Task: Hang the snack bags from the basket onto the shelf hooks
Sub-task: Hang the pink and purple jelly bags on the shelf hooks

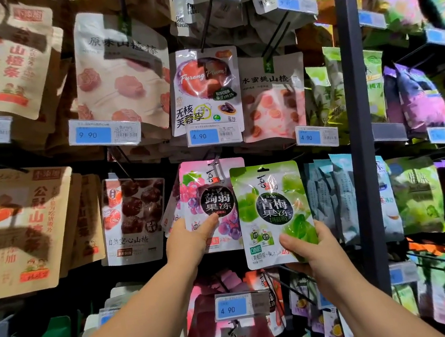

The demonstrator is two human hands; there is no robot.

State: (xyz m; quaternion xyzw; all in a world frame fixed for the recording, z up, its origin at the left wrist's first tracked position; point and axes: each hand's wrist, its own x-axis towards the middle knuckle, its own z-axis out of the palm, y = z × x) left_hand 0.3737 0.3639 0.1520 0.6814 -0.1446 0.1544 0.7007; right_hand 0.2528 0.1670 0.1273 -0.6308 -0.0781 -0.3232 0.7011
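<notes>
restocking a snack aisle, a person holds a green plum jelly bag (273, 209) up against the hanging display, its upper edge just below the row of price tags. the right hand (309, 247) is clamped on the bag's lower right corner, thumb across the front and fingers behind. the bag is upright and overlaps the right edge of a pink grape bag (211, 198) already on its hook (216, 166). the left hand (191, 241) has its thumb on the pink bag's front with the other fingers hidden behind, apparently pinching it. the basket is out of view.

the step in hand looks like finding the peg for the green bag and threading its punch hole (264, 168) onto it. the peg meant for it cannot be seen; it is probably hidden behind the bag, between the pink stack and the blue-grey bags (331, 198) to the right. held only by a bottom corner, the soft pouch is likely to flop at the top, so aim will be poor. a better way would be to have the left hand draw the pink stack aside to bare the peg tip, then shift the grip higher or steady the top edge. the hole should meet the tip squarely and slide straight back without dragging the neighbours off. the label should face outward, and the bag should match the flavour on that peg.
</notes>
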